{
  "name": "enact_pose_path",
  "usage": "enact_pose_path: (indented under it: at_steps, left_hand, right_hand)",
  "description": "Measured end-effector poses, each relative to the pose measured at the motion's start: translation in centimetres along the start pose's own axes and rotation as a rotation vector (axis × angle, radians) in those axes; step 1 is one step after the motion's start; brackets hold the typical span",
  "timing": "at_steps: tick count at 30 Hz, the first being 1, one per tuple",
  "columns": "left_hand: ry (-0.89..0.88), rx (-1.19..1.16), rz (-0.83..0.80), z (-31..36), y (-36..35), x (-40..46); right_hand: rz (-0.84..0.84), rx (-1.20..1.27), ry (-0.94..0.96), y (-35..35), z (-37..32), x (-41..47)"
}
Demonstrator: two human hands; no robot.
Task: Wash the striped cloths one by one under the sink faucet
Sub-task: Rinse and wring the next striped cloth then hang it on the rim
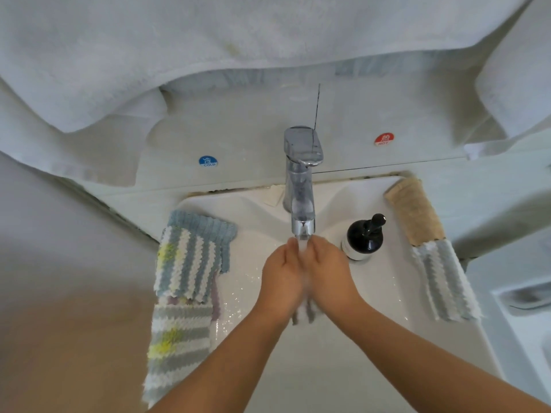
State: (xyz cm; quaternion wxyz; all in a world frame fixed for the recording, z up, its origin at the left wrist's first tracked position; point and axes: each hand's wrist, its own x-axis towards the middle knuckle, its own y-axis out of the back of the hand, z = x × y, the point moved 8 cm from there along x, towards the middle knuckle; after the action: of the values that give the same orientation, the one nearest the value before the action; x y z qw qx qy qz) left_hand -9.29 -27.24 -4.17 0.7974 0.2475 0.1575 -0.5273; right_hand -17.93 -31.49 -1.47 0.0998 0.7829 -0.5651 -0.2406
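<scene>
The striped cloth (307, 311) being washed sits low of centre in the frame, pressed between my two hands directly under the faucet (301, 186), with the water stream falling into the gap where the fingertips meet. Only its grey-and-white lower end shows, hanging out below the heels of the palms toward the bottom of the frame; the rest is hidden inside the grip. Its long axis, as far as I can judge, runs from the spout down toward me, along the line where the palms face each other. My left hand (281, 277) curls round it from the left side of the picture, my right hand (329, 275) from the right, both closed on the fabric and equally near, so neither arm has the advantage. Any wringing or rubbing I do next will turn on that shared centre line. The unwashed stack of striped cloths (190, 263) lies on the sink rim (298, 353) at centre left, nearer my left hand; another striped cloth (444, 281) drapes over the right rim beyond the black pump bottle (365, 236)
</scene>
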Motion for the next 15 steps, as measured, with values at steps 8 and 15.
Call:
enact_pose_path:
  at_steps: [8,15]
  left_hand:
    - [0.034,-0.119,-0.162,-0.4,2.2,1.0]
    - [-0.013,-0.021,-0.289,-1.2,4.4,0.3]
  right_hand:
    - [-0.027,0.440,-0.302,1.1,2.9,-1.3]
    - [-0.092,0.132,-0.421,2.0,5.5,-0.9]
